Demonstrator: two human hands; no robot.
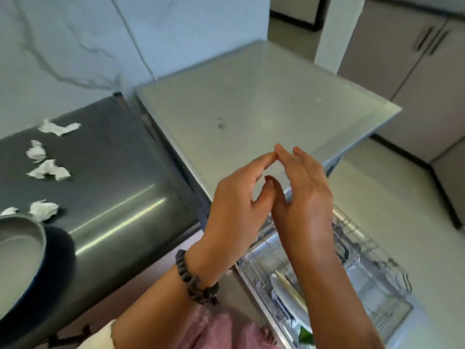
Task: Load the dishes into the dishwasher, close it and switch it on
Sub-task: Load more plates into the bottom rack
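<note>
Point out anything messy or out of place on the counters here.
Several crumpled white paper scraps lie scattered across the dark steel counter, near the grey bowl at its left edge. They look like litter, not dishes. The pale dishwasher top shows one small dark smudge.

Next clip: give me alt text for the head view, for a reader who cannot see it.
Two empty hands, left hand and right hand, meet fingertip to fingertip above an open dishwasher rack holding plates. Crumpled tissues and a grey bowl lie on the steel counter at left.
</note>
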